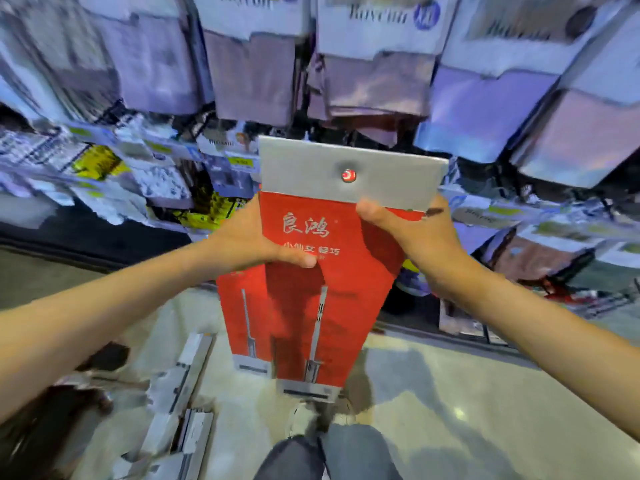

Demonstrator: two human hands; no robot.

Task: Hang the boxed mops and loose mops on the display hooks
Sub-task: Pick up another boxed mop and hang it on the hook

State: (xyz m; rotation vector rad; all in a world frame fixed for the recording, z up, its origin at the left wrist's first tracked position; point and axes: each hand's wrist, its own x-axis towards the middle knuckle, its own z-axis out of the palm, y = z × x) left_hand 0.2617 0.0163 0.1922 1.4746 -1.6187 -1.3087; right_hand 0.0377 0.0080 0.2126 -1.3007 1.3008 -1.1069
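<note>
Both hands, left hand (249, 242) and right hand (412, 233), clamp the red boxed mop (311, 271) upright before the display, its hang hole (348, 175) apparently unhooked, while loose mops (180, 393) lie floored.

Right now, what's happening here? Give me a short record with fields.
Held item: red mop box, upright
Left hand: grips the box's left edge
Right hand: grips its right edge, below the grey flap
Hook: red tip shows through the flap's hole
Behind: packaged cloths hanging in rows
Floor: grey mops at lower left
</note>
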